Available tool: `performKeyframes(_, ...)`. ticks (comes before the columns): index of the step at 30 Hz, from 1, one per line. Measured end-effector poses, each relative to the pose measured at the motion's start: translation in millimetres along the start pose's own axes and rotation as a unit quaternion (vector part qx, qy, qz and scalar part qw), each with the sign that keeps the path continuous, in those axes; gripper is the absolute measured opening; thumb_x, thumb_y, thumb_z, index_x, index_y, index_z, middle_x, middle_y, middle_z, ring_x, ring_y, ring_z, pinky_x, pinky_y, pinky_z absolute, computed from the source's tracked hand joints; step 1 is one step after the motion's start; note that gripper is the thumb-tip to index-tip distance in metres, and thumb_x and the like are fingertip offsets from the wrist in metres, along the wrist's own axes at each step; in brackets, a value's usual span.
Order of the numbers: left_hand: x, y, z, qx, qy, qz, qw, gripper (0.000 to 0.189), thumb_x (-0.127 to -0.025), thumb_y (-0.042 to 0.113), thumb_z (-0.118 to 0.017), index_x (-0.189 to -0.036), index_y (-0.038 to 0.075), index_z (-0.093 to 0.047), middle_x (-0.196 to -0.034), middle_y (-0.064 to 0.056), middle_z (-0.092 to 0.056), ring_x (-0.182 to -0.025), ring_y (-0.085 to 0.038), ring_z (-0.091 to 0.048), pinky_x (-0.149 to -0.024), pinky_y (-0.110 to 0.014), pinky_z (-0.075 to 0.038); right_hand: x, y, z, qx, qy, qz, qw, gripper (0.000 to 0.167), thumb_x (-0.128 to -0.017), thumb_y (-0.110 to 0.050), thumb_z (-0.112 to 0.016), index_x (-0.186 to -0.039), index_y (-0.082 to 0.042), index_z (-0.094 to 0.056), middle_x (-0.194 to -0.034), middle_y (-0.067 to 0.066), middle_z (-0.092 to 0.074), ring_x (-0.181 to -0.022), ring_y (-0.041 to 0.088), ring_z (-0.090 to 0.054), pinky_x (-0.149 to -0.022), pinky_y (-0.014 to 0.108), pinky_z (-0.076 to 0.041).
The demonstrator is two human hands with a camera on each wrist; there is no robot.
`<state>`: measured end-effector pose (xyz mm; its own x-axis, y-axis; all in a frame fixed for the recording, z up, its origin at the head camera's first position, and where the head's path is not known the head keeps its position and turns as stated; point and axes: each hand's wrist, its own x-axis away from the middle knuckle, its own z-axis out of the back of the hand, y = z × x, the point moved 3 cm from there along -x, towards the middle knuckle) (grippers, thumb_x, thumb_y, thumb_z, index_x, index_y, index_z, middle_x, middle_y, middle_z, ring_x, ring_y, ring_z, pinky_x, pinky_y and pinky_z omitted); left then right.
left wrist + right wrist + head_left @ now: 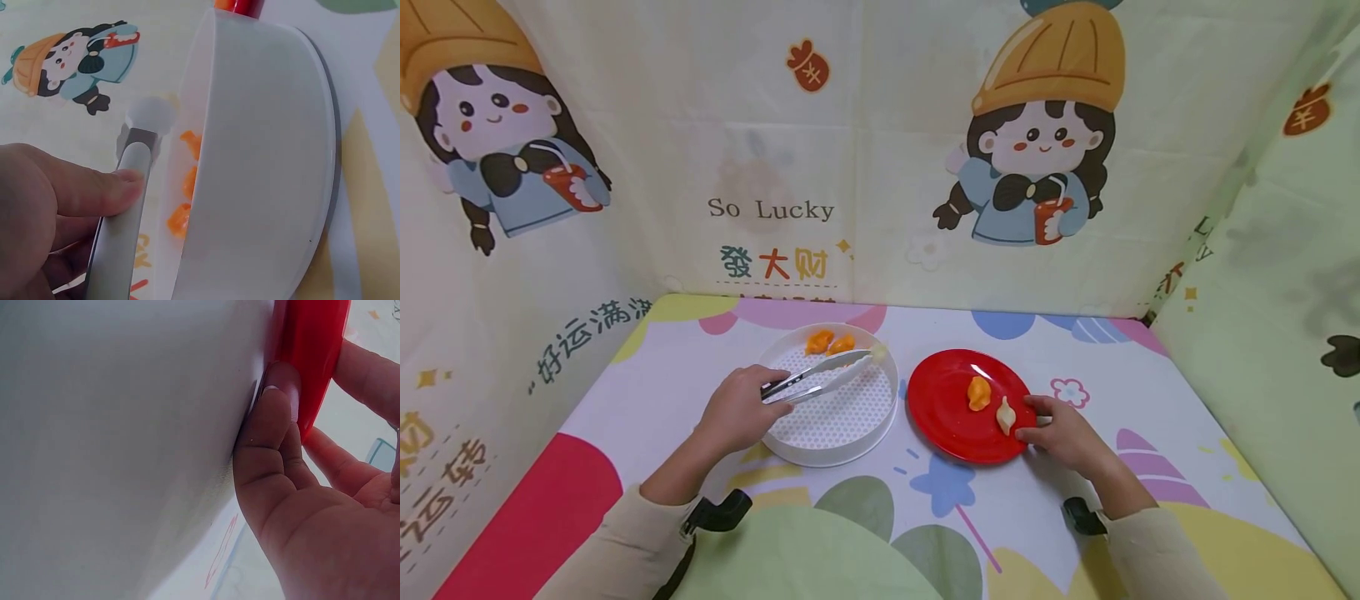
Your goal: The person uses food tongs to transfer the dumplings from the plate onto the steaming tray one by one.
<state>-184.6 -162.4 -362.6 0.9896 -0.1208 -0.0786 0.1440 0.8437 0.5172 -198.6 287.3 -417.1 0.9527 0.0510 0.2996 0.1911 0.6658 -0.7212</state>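
My left hand (742, 410) grips silver tongs with a dark handle (805, 381), held over a round white basket with a perforated bottom (831, 421). A small pale yellowish piece (878, 353) shows at the tongs' tips, near the basket's right rim; its kind is blurred. Orange dumplings (819, 341) sit at the basket's far side, and the left wrist view shows them (180, 220) past its white wall (262, 150). My right hand (1063, 433) holds the right rim of a red plate (940, 421). On that plate lie an orange dumpling (978, 393) and a cream dumpling (1006, 416).
A colourful printed cloth (865, 542) covers the table. Patterned fabric (887, 167) hangs behind it, and more of it (1285, 333) encloses the sides. The basket stands just left of the plate, with a narrow strip of cloth between them.
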Motion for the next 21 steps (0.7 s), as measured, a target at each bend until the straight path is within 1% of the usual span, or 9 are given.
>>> performKeyframes(1,0.3,0.3,-0.1,0.000,0.000,-0.001,1.0000,0.045,-0.086,0.017,-0.077,-0.127,0.001,-0.068,-0.118,-0.018,-0.066,-0.100,-0.032,-0.057,-0.080,-0.046,-0.048,0.1,-0.3,0.2,0.000,0.000,0.000,1.0000,0.082,-0.085,-0.021,-0.080,-0.148,0.007,-0.035,-0.139,0.031,-0.045,-0.119,0.044,-0.050,-0.077,0.042,-0.058)
performKeyframes(8,0.5,-1.0,-1.8,0.002,-0.015,0.021,0.9997,0.046,-0.086,0.016,-0.076,-0.127,0.000,-0.067,-0.119,-0.018,-0.066,-0.098,-0.031,-0.056,-0.080,-0.045,-0.048,0.1,-0.1,-0.1,-0.002,-0.002,0.000,1.0000,0.081,-0.085,-0.021,-0.079,-0.148,0.007,-0.035,-0.138,0.031,-0.045,-0.119,0.044,-0.050,-0.078,0.041,-0.058)
performKeyframes(13,-0.8,-2.2,-4.1,-0.008,-0.026,0.021,0.9994,0.045,-0.085,0.016,-0.077,-0.126,0.000,-0.068,-0.117,-0.018,-0.066,-0.097,-0.030,-0.057,-0.079,-0.044,-0.049,0.7,-0.1,-0.4,-0.001,-0.001,0.001,1.0000,0.082,-0.085,-0.021,-0.080,-0.148,0.007,-0.035,-0.139,0.031,-0.044,-0.119,0.044,-0.050,-0.078,0.041,-0.058)
performKeyframes(15,-1.6,-2.3,-5.2,-0.011,-0.031,0.026,0.9991,0.046,-0.084,0.016,-0.077,-0.126,0.001,-0.068,-0.118,-0.017,-0.066,-0.097,-0.030,-0.057,-0.079,-0.044,-0.049,1.0,-0.3,-0.4,-0.001,-0.001,0.001,1.0000,0.082,-0.085,-0.021,-0.080,-0.148,0.007,-0.036,-0.139,0.031,-0.044,-0.119,0.044,-0.050,-0.078,0.041,-0.058)
performKeyframes(19,-3.1,-1.4,-7.3,-0.016,-0.041,0.043,0.9981,0.047,-0.084,0.018,-0.077,-0.127,0.002,-0.068,-0.120,-0.018,-0.065,-0.099,-0.030,-0.056,-0.081,-0.045,-0.050,1.5,-1.0,-0.5,-0.002,0.000,0.003,1.0000,0.082,-0.085,-0.021,-0.080,-0.148,0.007,-0.035,-0.140,0.031,-0.044,-0.119,0.044,-0.050,-0.079,0.041,-0.058)
performKeyframes(21,-3.8,-0.8,-8.2,-0.020,-0.043,0.046,0.9978,0.047,-0.084,0.018,-0.078,-0.127,0.002,-0.068,-0.121,-0.019,-0.064,-0.101,-0.031,-0.057,-0.083,-0.046,-0.050,1.4,-1.2,-0.5,-0.001,0.000,0.004,1.0000,0.082,-0.085,-0.021,-0.080,-0.148,0.007,-0.035,-0.140,0.031,-0.044,-0.119,0.044,-0.050,-0.079,0.041,-0.058)
